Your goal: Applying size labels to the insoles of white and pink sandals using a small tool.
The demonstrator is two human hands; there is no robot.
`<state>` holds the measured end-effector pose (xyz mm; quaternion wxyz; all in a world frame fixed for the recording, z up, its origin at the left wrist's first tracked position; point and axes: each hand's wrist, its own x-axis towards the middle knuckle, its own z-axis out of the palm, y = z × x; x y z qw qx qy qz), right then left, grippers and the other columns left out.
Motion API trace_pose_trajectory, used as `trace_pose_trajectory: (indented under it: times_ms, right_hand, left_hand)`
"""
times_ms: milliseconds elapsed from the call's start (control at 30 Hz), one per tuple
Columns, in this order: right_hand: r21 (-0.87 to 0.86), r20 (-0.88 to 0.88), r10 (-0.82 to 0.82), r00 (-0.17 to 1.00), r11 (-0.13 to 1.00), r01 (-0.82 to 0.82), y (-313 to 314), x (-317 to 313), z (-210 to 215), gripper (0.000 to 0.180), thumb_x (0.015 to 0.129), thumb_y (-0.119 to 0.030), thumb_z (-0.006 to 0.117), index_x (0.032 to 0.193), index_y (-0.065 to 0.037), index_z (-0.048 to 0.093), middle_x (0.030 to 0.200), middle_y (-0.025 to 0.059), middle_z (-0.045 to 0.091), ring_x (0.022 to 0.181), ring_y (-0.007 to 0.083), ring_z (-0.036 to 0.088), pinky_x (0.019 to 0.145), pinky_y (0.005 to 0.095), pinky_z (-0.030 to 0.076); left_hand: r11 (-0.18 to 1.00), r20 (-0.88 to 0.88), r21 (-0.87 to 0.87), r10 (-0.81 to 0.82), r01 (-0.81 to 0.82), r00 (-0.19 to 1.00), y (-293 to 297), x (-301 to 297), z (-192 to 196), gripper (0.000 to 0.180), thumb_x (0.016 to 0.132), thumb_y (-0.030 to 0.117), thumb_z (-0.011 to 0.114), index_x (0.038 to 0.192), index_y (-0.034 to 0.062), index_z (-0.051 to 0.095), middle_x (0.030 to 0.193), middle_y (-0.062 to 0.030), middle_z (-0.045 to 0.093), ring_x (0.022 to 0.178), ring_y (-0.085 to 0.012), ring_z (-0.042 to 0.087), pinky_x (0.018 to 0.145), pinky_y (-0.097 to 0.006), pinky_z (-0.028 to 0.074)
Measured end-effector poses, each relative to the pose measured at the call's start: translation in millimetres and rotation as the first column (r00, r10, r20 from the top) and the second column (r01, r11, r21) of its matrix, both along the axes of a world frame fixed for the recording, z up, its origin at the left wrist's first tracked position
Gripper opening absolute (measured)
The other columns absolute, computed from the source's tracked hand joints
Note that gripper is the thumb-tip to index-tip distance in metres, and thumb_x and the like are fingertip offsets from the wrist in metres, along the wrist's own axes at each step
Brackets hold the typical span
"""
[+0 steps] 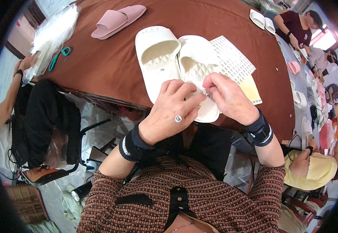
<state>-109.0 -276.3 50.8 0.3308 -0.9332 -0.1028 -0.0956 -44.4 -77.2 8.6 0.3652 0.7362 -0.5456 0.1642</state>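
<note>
Grip closed: right hand (231, 97) pinches a small sticker (208, 94) over the white slipper (200, 73), left hand (174, 110) steadying; press flat, squarely placed.

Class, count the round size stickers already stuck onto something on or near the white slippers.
2: one sticker on the left white slipper's footbed, one on the back of the left hand. More may hide under the hands.

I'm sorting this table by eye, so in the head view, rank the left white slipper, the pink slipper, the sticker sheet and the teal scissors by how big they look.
1. Left white slipper
2. Pink slipper, though it lies farther from the camera, so its true size is unsure
3. Sticker sheet, partly hidden by the right hand
4. Teal scissors
</note>
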Motion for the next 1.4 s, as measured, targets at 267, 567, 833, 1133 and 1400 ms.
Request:
trace_pose_trajectory:
  times_ms: [267,567,833,1133,1400]
  right_hand:
    - [0.017,0.003,0.013,1.0,1.0,-0.013,-2.0,0.1,-2.0,0.017,0.086,0.002,0.046,0.102,-0.002,0.053,0.089,0.0193,0.063,0.089,0.0379,0.061,0.079,0.0465,0.05]
    - [0.087,0.056,-0.045,0.997,0.995,0.04,-9.6,-5.4,-3.1,0.017,0.085,0.004,0.045,0.098,-0.001,0.054,0.089,0.0186,0.062,0.087,0.0366,0.061,0.078,0.044,0.05]
    - [0.147,0.099,-0.045,0.994,0.989,0.03,-3.7,-26.6,-13.6,0.013,0.089,0.002,0.052,0.1,-0.002,0.056,0.091,0.0174,0.062,0.091,0.0376,0.06,0.081,0.0437,0.05]
    - [0.049,0.192,0.001,0.981,0.999,-0.011,-8.1,-24.6,-18.6,0.02,0.088,0.005,0.051,0.105,-0.002,0.058,0.094,0.0167,0.064,0.092,0.0369,0.06,0.081,0.0436,0.05]
    - [0.325,0.129,-0.092,0.987,0.945,0.046,-16.2,-25.0,-38.4,0.024,0.09,0.006,0.046,0.109,-0.002,0.058,0.097,0.0143,0.063,0.087,0.0278,0.062,0.081,0.0364,0.05]
  left_hand:
    - [0.993,0.034,0.112,0.027,-0.031,0.999,-9.4,-1.2,4.1,0.038,0.073,0.004,0.069,0.109,0.0146,0.071,0.102,-0.0064,0.056,0.098,-0.0272,0.053,0.09,-0.041,0.042]
    - [0.991,0.068,0.132,0.013,-0.022,0.998,-8.4,-1.5,4.3,0.037,0.072,0.005,0.069,0.108,0.0151,0.07,0.105,-0.0069,0.056,0.1,-0.0278,0.053,0.091,-0.041,0.041]
    - [0.989,0.067,0.144,0.025,-0.034,0.997,-8.3,-2.4,1.6,0.04,0.072,0.005,0.069,0.111,0.0158,0.069,0.108,-0.0059,0.057,0.105,-0.0289,0.053,0.095,-0.043,0.039]
    - [0.988,0.095,0.152,0.013,-0.027,0.995,-7.7,-0.9,2.7,0.041,0.072,0.005,0.069,0.112,0.0148,0.069,0.108,-0.0054,0.057,0.105,-0.0284,0.053,0.094,-0.042,0.04]
    - [0.986,0.072,0.165,0.004,-0.016,0.997,-7.1,-1.8,7.7,0.039,0.073,0.006,0.07,0.111,0.0129,0.07,0.106,-0.006,0.058,0.102,-0.0278,0.054,0.092,-0.041,0.041]
